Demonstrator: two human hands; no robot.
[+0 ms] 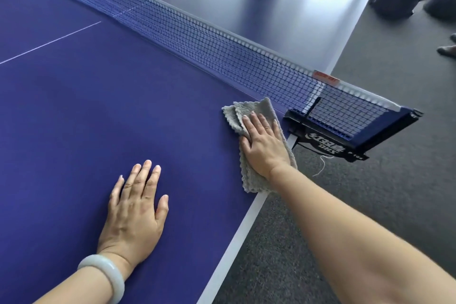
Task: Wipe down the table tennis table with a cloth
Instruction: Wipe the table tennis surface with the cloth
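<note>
Left hand (138, 207) beside cloth (261, 107), right hand (264, 148) atop.

Right hand (262, 145) pressed flat on grey cloth (256, 180) at blue table (74, 111) edge beside net clamp (328, 140); left hand (137, 207) lay flat on table, pale bangle (104, 276) at wrist.

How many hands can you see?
2. The left hand lies flat on the blue table tennis table; the right hand presses the grey fluffy cloth at its edge.

Games room: netted table tennis table (74, 111)
</note>
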